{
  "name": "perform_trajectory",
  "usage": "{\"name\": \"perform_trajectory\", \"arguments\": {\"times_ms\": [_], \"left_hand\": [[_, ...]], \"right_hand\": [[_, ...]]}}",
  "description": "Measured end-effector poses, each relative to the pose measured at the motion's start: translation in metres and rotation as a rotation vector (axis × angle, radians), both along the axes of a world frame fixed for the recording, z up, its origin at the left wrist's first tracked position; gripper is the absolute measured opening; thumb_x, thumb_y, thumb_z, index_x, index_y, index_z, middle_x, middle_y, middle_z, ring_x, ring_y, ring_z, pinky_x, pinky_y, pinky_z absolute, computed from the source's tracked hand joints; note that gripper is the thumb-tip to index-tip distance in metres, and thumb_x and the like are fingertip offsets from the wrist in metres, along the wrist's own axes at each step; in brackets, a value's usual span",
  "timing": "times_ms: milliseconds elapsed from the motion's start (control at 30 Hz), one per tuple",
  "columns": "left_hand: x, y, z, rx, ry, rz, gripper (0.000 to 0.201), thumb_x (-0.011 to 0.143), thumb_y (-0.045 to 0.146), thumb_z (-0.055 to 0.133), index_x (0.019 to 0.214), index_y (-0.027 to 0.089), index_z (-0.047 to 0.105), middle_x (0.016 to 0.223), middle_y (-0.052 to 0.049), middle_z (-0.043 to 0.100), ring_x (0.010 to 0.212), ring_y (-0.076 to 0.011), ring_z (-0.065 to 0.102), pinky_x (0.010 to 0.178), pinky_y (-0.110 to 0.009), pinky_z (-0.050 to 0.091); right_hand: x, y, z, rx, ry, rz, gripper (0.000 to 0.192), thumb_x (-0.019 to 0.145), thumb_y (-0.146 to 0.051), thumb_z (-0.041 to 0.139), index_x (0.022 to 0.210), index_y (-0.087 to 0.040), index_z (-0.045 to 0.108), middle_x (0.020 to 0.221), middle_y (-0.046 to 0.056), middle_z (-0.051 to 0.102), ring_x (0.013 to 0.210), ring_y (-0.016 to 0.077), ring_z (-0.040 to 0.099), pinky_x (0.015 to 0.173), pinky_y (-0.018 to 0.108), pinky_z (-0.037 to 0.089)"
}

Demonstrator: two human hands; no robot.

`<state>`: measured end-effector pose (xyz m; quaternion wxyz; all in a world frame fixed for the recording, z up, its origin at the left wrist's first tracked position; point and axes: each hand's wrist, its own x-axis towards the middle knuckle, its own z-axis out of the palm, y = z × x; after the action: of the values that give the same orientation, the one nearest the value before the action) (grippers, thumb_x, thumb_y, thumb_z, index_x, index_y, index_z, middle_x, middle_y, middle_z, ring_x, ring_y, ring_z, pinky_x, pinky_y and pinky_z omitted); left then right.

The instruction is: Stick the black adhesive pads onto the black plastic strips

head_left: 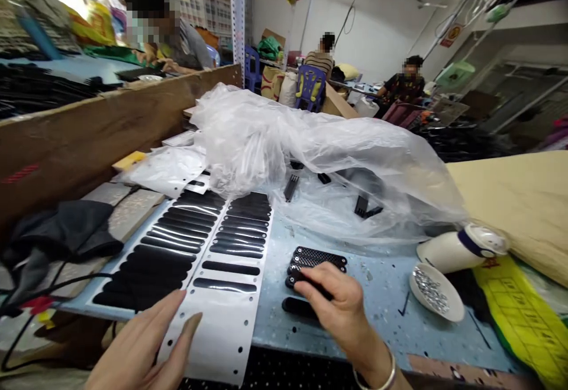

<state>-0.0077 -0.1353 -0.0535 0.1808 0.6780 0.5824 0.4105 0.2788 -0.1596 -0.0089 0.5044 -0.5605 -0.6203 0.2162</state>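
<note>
My left hand (142, 342) lies over the lower end of a white backing sheet (217, 337), thumb and fingers apart with nothing between them. Rows of glossy black rounded strips (228, 268) stick to that sheet, its near part bare. Beside it, my right hand (339, 304) is closed on a black oblong piece, mostly hidden by the fingers. This piece is at the near side of a group of black textured pieces (319, 255) with small metal dots at their ends. Closer to me, a plain black oblong piece (298, 307) lies on the blue table, partly behind my right hand.
Clear plastic sheeting (328, 141) covers the table's back, with black parts (291, 187) under it. At right are a white bowl (437, 292) of small metal bits and a white bottle (461, 247). A wooden board (110, 115) borders the left. Several people sit beyond.
</note>
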Motion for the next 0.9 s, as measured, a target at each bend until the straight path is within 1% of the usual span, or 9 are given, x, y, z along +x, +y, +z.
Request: {"name": "perform_trajectory", "arguments": {"times_ms": [67,133,233,367,467,600,700,767,900], "left_hand": [[0.027,-0.002,0.007,-0.151,-0.157,-0.066,0.036,0.074,0.042,0.075,0.105,0.024,0.071,0.098,-0.006,0.075,0.082,-0.0252,0.069,0.08,-0.034,0.056],[0.059,0.0,0.011,-0.434,-0.374,-0.258,0.032,0.074,0.046,0.073,0.095,0.022,0.072,0.079,-0.004,0.074,0.065,-0.0204,0.068,0.063,-0.029,0.056],[0.098,0.011,0.016,-0.812,-0.608,-0.543,0.033,0.074,0.05,0.072,0.074,0.017,0.07,0.058,-0.002,0.067,0.044,-0.0125,0.057,0.042,-0.021,0.042],[0.122,0.028,0.02,-1.011,-0.768,-0.546,0.035,0.071,0.047,0.076,0.066,0.014,0.063,0.054,-0.003,0.066,0.039,-0.0074,0.05,0.038,-0.016,0.029],[0.127,0.034,0.017,-1.018,-0.758,-0.531,0.034,0.072,0.046,0.075,0.068,0.015,0.064,0.057,-0.004,0.068,0.04,-0.0076,0.052,0.038,-0.015,0.029],[0.128,0.042,0.012,-0.881,-0.584,-0.53,0.034,0.069,0.048,0.076,0.074,0.014,0.072,0.057,-0.003,0.069,0.039,-0.0094,0.052,0.037,-0.018,0.034],[0.124,0.055,0.011,-0.708,-0.465,-0.452,0.035,0.067,0.044,0.076,0.089,0.016,0.075,0.061,-0.002,0.071,0.044,-0.013,0.057,0.045,-0.023,0.047],[0.121,0.066,0.009,-0.58,-0.355,-0.433,0.03,0.065,0.042,0.076,0.084,0.018,0.075,0.062,-0.002,0.072,0.051,-0.0162,0.063,0.051,-0.025,0.051],[0.126,0.078,-0.001,-0.441,-0.067,-0.572,0.018,0.063,0.033,0.074,0.076,0.022,0.075,0.062,0.0,0.072,0.056,-0.0178,0.065,0.052,-0.023,0.05]], "right_hand": [[-0.003,-0.011,-0.006,-0.002,-0.136,0.054,0.015,0.088,-0.019,0.067,0.1,-0.018,0.074,0.08,0.006,0.067,0.069,0.0163,0.062,0.061,0.028,0.051],[-0.009,-0.02,-0.011,-0.01,-0.256,0.089,0.015,0.09,-0.02,0.064,0.1,-0.016,0.074,0.077,0.006,0.065,0.066,0.0169,0.06,0.059,0.03,0.049],[-0.01,-0.03,-0.015,0.047,-0.383,0.089,0.017,0.092,-0.022,0.06,0.101,-0.015,0.072,0.073,0.007,0.064,0.063,0.0184,0.059,0.057,0.032,0.047],[0.008,-0.041,-0.019,0.133,-0.417,-0.017,0.022,0.091,-0.018,0.058,0.11,-0.01,0.067,0.078,0.01,0.066,0.069,0.0216,0.061,0.06,0.035,0.052],[0.022,-0.047,-0.022,0.174,-0.425,-0.08,0.024,0.09,-0.009,0.055,0.111,-0.01,0.066,0.08,0.011,0.068,0.071,0.0218,0.062,0.061,0.036,0.054],[0.039,-0.05,-0.025,0.184,-0.35,-0.131,0.023,0.089,-0.01,0.057,0.108,-0.013,0.069,0.078,0.009,0.069,0.068,0.0205,0.064,0.059,0.033,0.055],[0.059,-0.054,-0.025,0.059,-0.211,-0.199,0.018,0.088,-0.013,0.061,0.102,-0.016,0.072,0.077,0.007,0.069,0.067,0.0192,0.065,0.06,0.031,0.055],[0.073,-0.058,-0.027,-0.052,-0.103,-0.217,0.015,0.086,-0.016,0.065,0.096,-0.018,0.074,0.077,0.006,0.07,0.068,0.0183,0.066,0.062,0.03,0.056],[0.086,-0.059,-0.042,-0.147,0.018,-0.225,0.011,0.081,-0.02,0.069,0.089,-0.019,0.077,0.081,0.006,0.074,0.075,0.0202,0.07,0.069,0.032,0.058]]}}
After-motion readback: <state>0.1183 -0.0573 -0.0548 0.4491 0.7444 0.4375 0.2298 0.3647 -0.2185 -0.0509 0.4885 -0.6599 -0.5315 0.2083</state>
